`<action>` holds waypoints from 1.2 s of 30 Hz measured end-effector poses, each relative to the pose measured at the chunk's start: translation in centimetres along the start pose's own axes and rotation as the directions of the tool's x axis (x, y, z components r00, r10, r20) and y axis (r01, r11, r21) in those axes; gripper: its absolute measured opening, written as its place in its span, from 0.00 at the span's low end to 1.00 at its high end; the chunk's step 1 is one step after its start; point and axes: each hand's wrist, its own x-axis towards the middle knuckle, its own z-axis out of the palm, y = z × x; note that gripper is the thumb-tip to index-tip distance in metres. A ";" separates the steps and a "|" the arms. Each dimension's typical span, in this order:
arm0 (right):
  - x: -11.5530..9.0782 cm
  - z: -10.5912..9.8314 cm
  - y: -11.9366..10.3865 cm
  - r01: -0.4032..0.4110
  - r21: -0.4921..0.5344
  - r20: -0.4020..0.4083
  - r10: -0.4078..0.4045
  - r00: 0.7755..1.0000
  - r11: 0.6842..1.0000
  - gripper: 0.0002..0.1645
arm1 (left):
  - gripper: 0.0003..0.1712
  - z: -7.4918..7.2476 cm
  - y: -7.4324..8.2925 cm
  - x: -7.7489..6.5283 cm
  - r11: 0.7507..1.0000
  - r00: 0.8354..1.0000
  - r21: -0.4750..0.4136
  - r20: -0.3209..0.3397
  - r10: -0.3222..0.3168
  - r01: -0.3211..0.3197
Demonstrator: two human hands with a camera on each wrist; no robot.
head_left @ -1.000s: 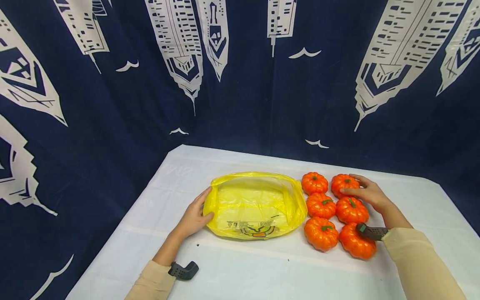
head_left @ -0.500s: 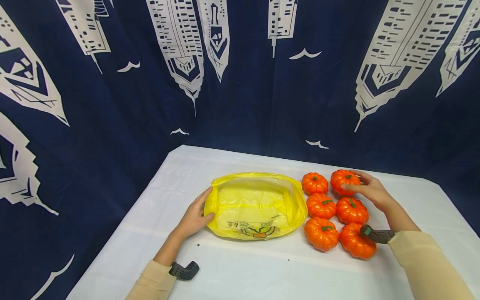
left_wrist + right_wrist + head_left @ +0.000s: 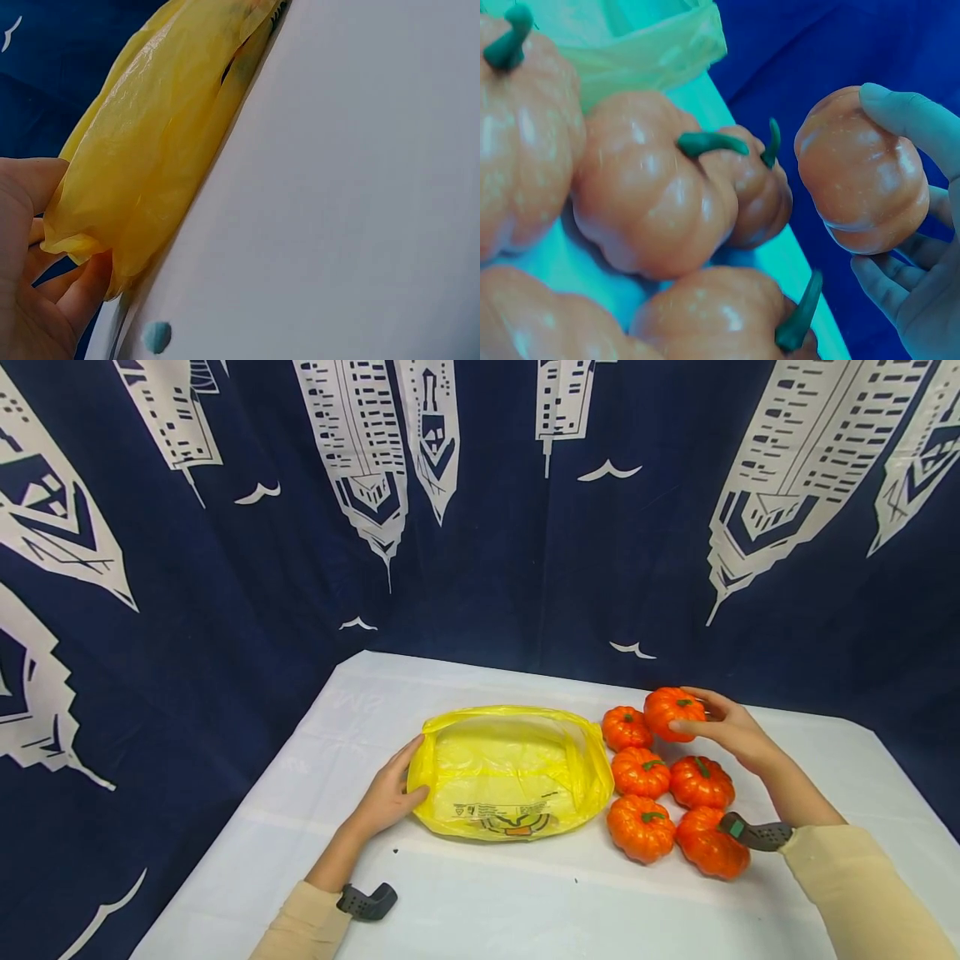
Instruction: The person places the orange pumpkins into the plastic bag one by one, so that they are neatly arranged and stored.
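Observation:
A yellow plastic bag (image 3: 597, 777) lies on the white table with its wide mouth facing me. My left hand (image 3: 388, 792) holds the bag's left end, thumb at the near side and fingers behind. The left wrist view shows thumb and fingers at the crumpled yellow film (image 3: 150, 172). My right hand (image 3: 735, 735) grips a small orange pumpkin (image 3: 670, 717) from its right side, raised above the table. In the right wrist view the thumb lies over the held pumpkin (image 3: 859, 176), with fingers under it. Several other pumpkins (image 3: 641, 772) with green stems stand right of the bag.
The closest pumpkins (image 3: 640, 828) stand near the bag's right front. My right wrist strap (image 3: 757, 833) overlaps another pumpkin (image 3: 708, 843) in the head view. A dark blue curtain (image 3: 495, 593) with white building prints hangs behind the white table (image 3: 487, 902).
My right hand has lifted the back right pumpkin off the table and brought it slightly left, behind the others. The left hand and the bag stay in place.

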 end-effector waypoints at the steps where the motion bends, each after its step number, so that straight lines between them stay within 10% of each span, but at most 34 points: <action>1: 0.0 0.1 -0.2 0.008 -0.004 0.003 -0.008 1.000 1.000 0.48 | 0.46 0.0 0.0 0.0 1.000 1.000 -0.004 0.000 0.000 0.000; 36: 1.6 7.8 -6.5 0.139 0.200 0.197 -0.178 0.964 0.970 0.44 | 0.47 -0.1 -0.1 -0.1 0.999 1.000 0.030 -0.006 -0.031 0.031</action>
